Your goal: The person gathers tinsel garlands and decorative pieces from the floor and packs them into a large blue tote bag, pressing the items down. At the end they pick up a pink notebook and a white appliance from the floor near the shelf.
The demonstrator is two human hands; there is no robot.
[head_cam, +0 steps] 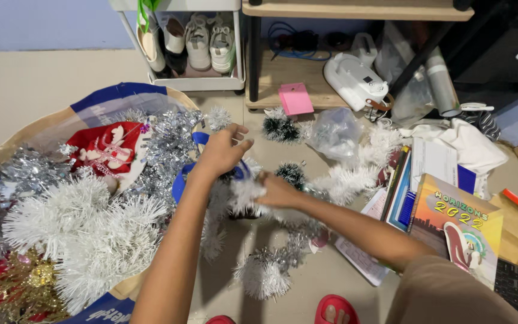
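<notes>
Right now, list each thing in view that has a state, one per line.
left hand: raised, fingers loosely curled above the tinsel
right hand: closed on a white tinsel garland
big bag: open, stuffed with silver and white tinsel
clear plastic bag: crumpled on the floor
shoes: standing in the shelf rack
books: closed, stacked

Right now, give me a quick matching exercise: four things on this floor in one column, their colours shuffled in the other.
Things:
1. sticky notes
2. shoes
3. Santa hat
4. bag handle

Colours:
A. blue
B. red with white trim
C. pink
D. white

Pairs: 1-C, 2-D, 3-B, 4-A
</notes>
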